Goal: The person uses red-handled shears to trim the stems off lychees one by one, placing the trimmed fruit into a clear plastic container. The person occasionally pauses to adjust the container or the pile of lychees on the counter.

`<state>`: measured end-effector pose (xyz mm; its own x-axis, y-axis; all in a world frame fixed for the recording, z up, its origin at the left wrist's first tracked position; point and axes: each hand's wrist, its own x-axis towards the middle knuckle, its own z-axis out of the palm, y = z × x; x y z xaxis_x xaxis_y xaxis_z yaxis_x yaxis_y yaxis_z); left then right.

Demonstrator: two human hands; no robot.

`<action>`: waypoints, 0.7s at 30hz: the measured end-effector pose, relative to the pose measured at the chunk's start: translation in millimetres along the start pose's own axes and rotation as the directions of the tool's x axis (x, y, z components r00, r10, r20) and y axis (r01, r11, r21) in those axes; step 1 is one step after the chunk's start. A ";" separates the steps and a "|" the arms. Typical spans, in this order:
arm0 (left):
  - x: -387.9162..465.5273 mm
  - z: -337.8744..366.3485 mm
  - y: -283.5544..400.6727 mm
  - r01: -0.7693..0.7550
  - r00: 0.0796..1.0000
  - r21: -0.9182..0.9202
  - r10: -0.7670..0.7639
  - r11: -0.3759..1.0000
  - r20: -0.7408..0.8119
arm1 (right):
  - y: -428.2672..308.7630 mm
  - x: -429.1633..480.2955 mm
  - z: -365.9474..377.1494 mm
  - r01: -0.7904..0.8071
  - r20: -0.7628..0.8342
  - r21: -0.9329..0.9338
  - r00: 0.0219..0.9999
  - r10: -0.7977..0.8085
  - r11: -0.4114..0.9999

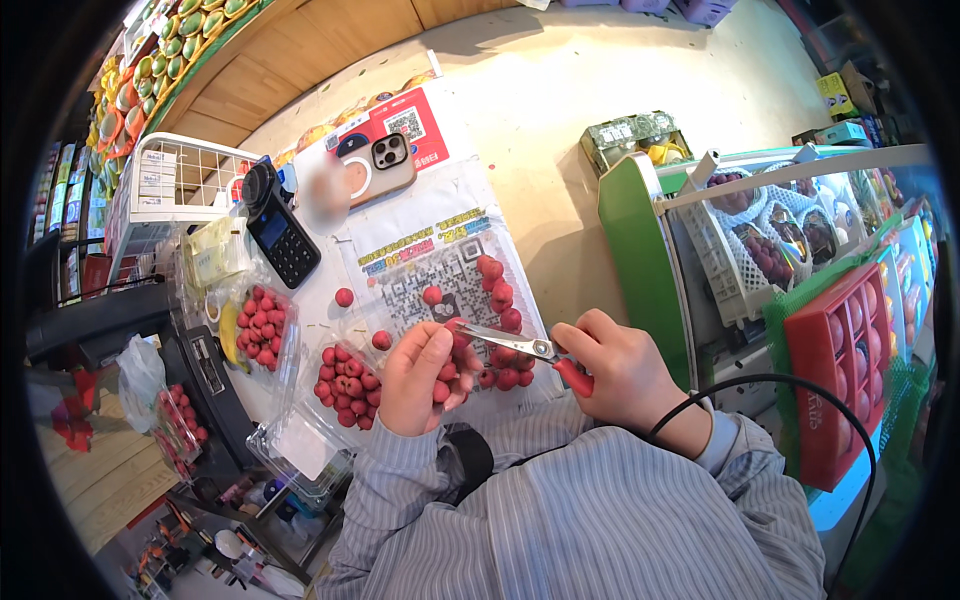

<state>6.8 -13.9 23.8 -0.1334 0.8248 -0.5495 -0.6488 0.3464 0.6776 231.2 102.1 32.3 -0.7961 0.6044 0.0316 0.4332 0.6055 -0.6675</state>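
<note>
My right hand (619, 367) grips the red handles of a pair of scissors (517, 341), whose steel blades point left. My left hand (420, 375) holds several small round red fruits (441, 391), and the blade tips lie at the uppermost one. Directly left of that hand, a heap of red fruits (347, 386) fills a clear plastic container. Right of it, more red fruits (506, 319) lie in a row on a printed sheet (420, 266). A few single fruits (343, 297) are scattered above the left hand.
A filled clear punnet (260, 328) stands at left, near a banana (228, 330). Clear plastic containers (296, 446) lie at lower left. Beyond are a black card terminal (281, 240), a phone (379, 171) and a white wire basket (184, 202). A green-sided display stand (645, 262) rises at right.
</note>
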 end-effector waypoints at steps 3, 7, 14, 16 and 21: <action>-1.4 3.1 -0.4 0.028 0.999 0.006 -0.028 1.000 -0.020 | -0.4 -0.2 -0.1 0.012 -0.013 0.002 1.000 -0.012 1.000; -2.6 4.6 -0.5 0.070 0.997 -0.005 -0.070 0.998 -0.034 | 0.1 -0.9 -0.7 0.032 -0.013 -0.019 0.999 -0.032 0.999; -2.9 4.1 0.1 0.089 0.995 0.005 -0.089 0.996 -0.046 | 1.2 -2.2 -0.1 0.037 -0.013 -0.034 0.999 -0.038 0.999; -3.1 3.4 0.2 0.100 0.995 -0.001 -0.100 0.995 -0.028 | 1.4 -2.0 -0.2 0.051 -0.012 -0.038 0.999 -0.051 0.998; -4.2 -2.2 -2.6 0.129 0.992 -0.037 -0.129 0.991 -0.014 | 1.3 -3.3 -2.1 0.041 0.020 -0.055 0.999 -0.040 0.998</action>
<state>7.4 -19.3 23.3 -0.0587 0.7669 -0.6391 -0.6879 0.4328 0.5826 235.2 102.0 32.9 -0.8210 0.5693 0.0431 0.4232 0.6574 -0.6235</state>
